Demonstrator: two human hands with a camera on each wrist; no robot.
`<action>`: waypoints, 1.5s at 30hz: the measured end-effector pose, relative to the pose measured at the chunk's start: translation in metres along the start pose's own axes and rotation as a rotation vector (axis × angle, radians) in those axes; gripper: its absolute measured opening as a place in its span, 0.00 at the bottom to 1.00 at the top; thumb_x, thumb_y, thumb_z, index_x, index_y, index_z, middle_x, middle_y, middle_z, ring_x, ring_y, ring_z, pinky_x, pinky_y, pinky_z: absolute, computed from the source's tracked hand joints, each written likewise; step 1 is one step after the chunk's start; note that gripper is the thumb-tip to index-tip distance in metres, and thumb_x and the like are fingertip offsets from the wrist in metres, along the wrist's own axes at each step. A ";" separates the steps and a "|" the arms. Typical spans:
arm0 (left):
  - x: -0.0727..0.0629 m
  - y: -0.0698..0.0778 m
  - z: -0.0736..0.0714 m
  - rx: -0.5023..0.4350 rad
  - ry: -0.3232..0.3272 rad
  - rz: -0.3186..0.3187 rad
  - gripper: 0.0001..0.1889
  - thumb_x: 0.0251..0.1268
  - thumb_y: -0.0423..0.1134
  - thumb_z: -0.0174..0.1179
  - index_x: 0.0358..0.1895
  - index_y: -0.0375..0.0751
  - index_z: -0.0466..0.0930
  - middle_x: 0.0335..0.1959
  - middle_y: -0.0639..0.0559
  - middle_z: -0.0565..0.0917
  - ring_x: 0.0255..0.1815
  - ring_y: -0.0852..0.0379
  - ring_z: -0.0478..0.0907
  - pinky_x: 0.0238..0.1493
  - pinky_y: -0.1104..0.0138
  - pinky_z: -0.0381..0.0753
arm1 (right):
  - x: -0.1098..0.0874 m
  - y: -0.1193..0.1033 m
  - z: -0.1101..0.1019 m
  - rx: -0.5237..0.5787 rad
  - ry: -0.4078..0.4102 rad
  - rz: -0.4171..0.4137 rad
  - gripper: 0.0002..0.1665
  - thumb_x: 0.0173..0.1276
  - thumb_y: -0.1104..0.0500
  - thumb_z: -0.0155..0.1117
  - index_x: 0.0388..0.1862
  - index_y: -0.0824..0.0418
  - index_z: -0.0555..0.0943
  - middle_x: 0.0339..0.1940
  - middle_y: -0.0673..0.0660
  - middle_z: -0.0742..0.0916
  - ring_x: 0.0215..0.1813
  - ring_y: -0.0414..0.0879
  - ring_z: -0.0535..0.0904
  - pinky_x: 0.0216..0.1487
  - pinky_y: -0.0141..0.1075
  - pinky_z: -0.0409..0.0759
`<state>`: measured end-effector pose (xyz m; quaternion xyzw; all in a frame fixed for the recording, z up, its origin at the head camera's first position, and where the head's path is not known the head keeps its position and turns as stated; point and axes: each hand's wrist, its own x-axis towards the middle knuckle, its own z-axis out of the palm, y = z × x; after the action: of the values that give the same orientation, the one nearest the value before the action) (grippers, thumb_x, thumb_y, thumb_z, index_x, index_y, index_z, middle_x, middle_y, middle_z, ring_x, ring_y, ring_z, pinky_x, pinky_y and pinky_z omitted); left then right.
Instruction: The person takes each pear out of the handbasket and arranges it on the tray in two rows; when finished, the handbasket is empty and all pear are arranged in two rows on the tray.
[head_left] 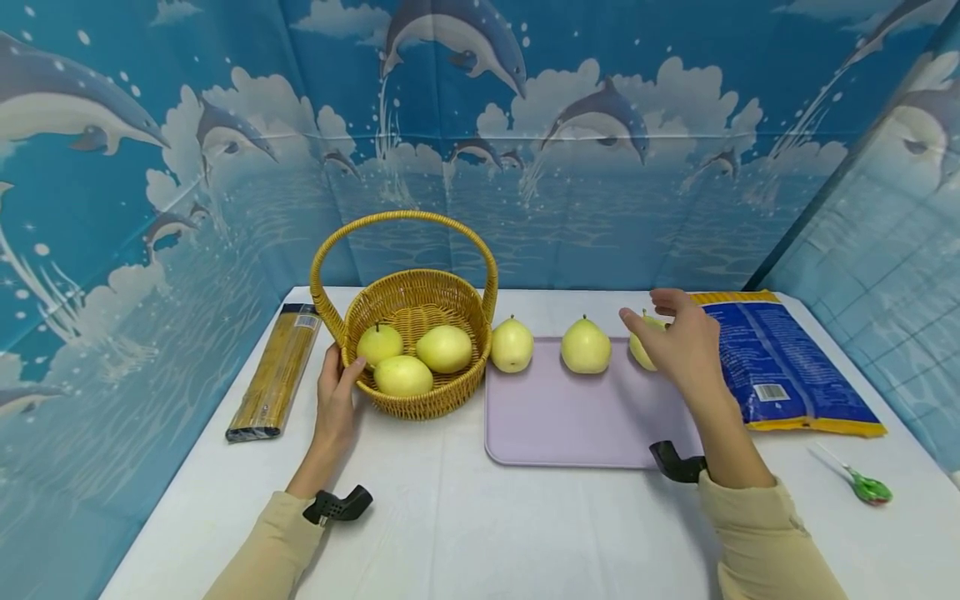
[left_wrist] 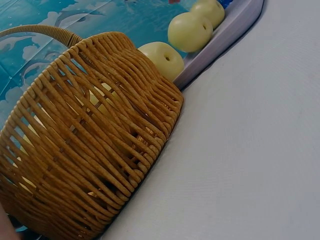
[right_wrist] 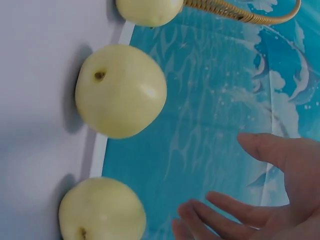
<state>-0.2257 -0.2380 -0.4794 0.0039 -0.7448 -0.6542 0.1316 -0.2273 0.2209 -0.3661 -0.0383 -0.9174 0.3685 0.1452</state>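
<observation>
A wicker basket (head_left: 420, 404) with a tall arched handle stands on the table and holds three yellow-green pears (head_left: 444, 348). My left hand (head_left: 335, 404) holds its left side, thumb at the rim. In the left wrist view the basket (left_wrist: 95, 130) fills the left part. On a lilac tray (head_left: 577, 425), three more pears are lined up along the far edge: a left pear (head_left: 512, 346), a middle pear (head_left: 586, 347) and a right pear (head_left: 643, 350). Over the right pear hovers my right hand (head_left: 686, 346), fingers spread and holding nothing, partly covering that pear.
A clear pack of spaghetti (head_left: 276, 371) lies left of the basket. Right of the tray lie a blue and yellow bag (head_left: 787, 358) and a small green-ended utensil (head_left: 868, 486). A dolphin-print curtain (head_left: 450, 208) rises behind the white table (head_left: 465, 517).
</observation>
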 end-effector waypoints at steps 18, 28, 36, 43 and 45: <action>0.002 0.000 -0.003 0.000 -0.005 0.015 0.31 0.82 0.47 0.50 0.82 0.46 0.58 0.78 0.51 0.68 0.79 0.58 0.63 0.85 0.58 0.57 | -0.018 -0.034 0.038 0.145 -0.257 -0.133 0.36 0.70 0.45 0.74 0.69 0.64 0.79 0.66 0.65 0.84 0.68 0.60 0.80 0.68 0.56 0.81; 0.004 -0.001 0.000 -0.014 0.003 0.012 0.30 0.82 0.47 0.50 0.81 0.45 0.59 0.76 0.51 0.69 0.78 0.59 0.64 0.84 0.58 0.58 | -0.027 -0.057 0.060 0.238 -0.411 -0.229 0.39 0.70 0.49 0.76 0.76 0.57 0.73 0.71 0.62 0.82 0.71 0.59 0.78 0.71 0.54 0.79; 0.003 -0.004 0.002 -0.013 0.008 -0.005 0.30 0.82 0.48 0.50 0.81 0.45 0.58 0.77 0.51 0.68 0.78 0.58 0.63 0.84 0.57 0.58 | -0.024 -0.093 0.090 0.374 -0.539 -0.352 0.38 0.69 0.57 0.76 0.75 0.59 0.74 0.72 0.60 0.81 0.74 0.58 0.77 0.74 0.50 0.77; 0.003 -0.002 0.000 -0.009 0.009 0.025 0.31 0.82 0.47 0.50 0.82 0.45 0.58 0.77 0.50 0.68 0.79 0.57 0.63 0.84 0.57 0.57 | -0.006 -0.121 0.120 0.389 -0.669 -0.387 0.39 0.70 0.58 0.75 0.77 0.61 0.73 0.76 0.58 0.78 0.78 0.55 0.72 0.79 0.51 0.71; 0.004 -0.001 -0.001 -0.005 0.003 0.029 0.31 0.82 0.47 0.50 0.81 0.45 0.58 0.77 0.50 0.68 0.79 0.57 0.63 0.84 0.57 0.58 | -0.001 -0.126 0.127 0.360 -0.678 -0.399 0.38 0.71 0.59 0.74 0.77 0.61 0.73 0.76 0.58 0.78 0.79 0.56 0.71 0.79 0.51 0.71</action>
<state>-0.2292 -0.2397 -0.4797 -0.0062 -0.7430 -0.6540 0.1421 -0.2586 0.0450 -0.3667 0.2889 -0.8238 0.4789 -0.0917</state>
